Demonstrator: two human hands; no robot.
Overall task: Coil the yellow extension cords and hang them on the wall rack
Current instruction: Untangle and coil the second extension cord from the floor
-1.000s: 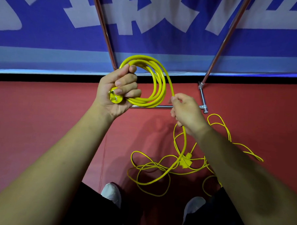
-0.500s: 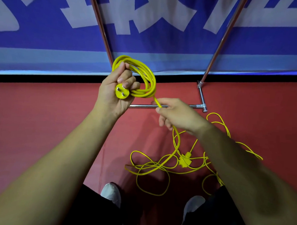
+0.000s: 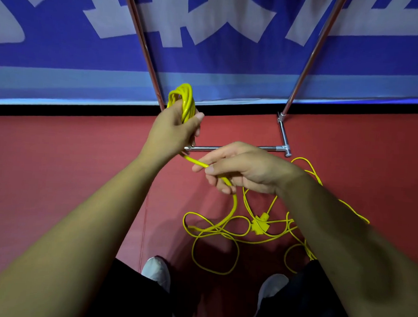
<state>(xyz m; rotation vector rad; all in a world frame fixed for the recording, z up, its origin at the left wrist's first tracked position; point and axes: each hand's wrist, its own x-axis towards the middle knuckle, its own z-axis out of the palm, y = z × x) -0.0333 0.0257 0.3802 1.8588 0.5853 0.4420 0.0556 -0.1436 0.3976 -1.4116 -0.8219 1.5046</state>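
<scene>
Hands at work on a yellow extension cord: my left hand (image 3: 173,130) grips a tight bundle of loops (image 3: 184,98), raised in front of the blue banner (image 3: 207,62). My right hand (image 3: 241,169) pinches the running cord (image 3: 195,161) between thumb and fingers, just below and beside the left. From that pinch the line drops to the red floor (image 3: 59,163). Most of it lies there in a loose tangle (image 3: 214,230) around a yellow socket block (image 3: 260,224), between my shoes (image 3: 156,271) and the metal frame (image 3: 239,147).

By my reckoning the job is early: a few loops made, far more to gather, nothing hung. To do this turn well, I judge I should let the line slide through my right fingers rather than yank it. I should draw out a length matching the loops in my left hand and add a slight twist so it lies flat against them. The crossings on the floor look likely to snag, so a slow lift should let them fall open. The socket block will probably drag once it leaves the ground.
</scene>
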